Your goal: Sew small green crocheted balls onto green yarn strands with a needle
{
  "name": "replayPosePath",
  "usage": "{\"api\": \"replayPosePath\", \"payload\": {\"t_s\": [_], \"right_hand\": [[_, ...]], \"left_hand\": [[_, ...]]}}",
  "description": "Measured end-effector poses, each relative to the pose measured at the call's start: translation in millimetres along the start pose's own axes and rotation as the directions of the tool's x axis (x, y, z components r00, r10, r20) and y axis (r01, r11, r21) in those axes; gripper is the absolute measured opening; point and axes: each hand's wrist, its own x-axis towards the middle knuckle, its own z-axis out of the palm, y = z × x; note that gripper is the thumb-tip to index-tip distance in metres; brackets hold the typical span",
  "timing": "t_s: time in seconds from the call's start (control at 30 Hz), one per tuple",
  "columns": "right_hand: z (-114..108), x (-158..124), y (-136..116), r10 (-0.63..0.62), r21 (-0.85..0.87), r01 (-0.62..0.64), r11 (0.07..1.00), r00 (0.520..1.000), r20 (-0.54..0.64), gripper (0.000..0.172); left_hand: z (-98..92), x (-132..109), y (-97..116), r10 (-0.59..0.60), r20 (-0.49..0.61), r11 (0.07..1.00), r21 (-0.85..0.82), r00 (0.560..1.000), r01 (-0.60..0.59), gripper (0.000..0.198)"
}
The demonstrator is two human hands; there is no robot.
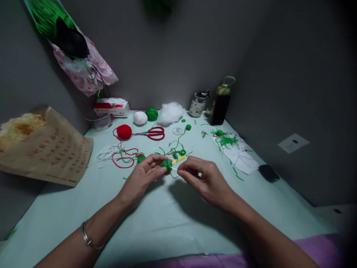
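Observation:
Between the thumb and fingers of my left hand (146, 169) sits a small green crocheted ball (166, 165), with a dark strand across it. My right hand (202, 178) pinches a thin light-coloured needle (174, 169) whose far end meets the ball's right side; whether it has gone in, I cannot tell. A dark thread loops below the needle. Just behind my hands lie a yellow-handled hook (179, 160) and small green crocheted pieces (178, 153). Another green piece with red and white (141, 158) rests left of my fingers.
Red-handled scissors (156, 133), a red yarn ball (124, 131), a white yarn ball (140, 118), a green yarn ball (151, 114) and white stuffing (170, 113) lie toward the back. A jar (197, 106) and bottle (225, 87) stand behind. Green scraps cover white paper (240, 156); a paper bag (55, 149) is left.

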Motion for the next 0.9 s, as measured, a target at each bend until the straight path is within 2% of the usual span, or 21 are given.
{"api": "replayPosePath", "payload": {"t_s": [0.33,0.47,0.67,0.77,0.9], "right_hand": [[5,0,-1,0.063,0.024,-0.063,0.998,0.998,0.01,0.014],[14,0,0,0.124,0.102,-0.123,0.987,0.992,-0.001,0.013],[27,2,5,0.144,0.288,-0.132,0.948,0.989,-0.018,0.017],[30,4,8,0.155,0.33,-0.136,0.934,0.987,-0.031,0.017],[30,5,12,0.195,0.353,-0.183,0.917,0.981,0.002,0.012]], "left_hand": [[-0.4,0,-4,0.066,-0.057,0.993,0.1,0.996,-0.06,0.025],[1.7,0,-4,0.066,-0.094,0.997,0.036,0.993,-0.063,0.023],[4.5,-2,-4,0.025,-0.09,0.997,-0.073,0.996,-0.031,0.022],[5.2,-2,-3,0.038,-0.098,0.998,-0.04,0.994,-0.043,0.022],[6.6,-3,-4,0.12,-0.126,0.991,0.079,0.985,-0.111,0.021]]}}
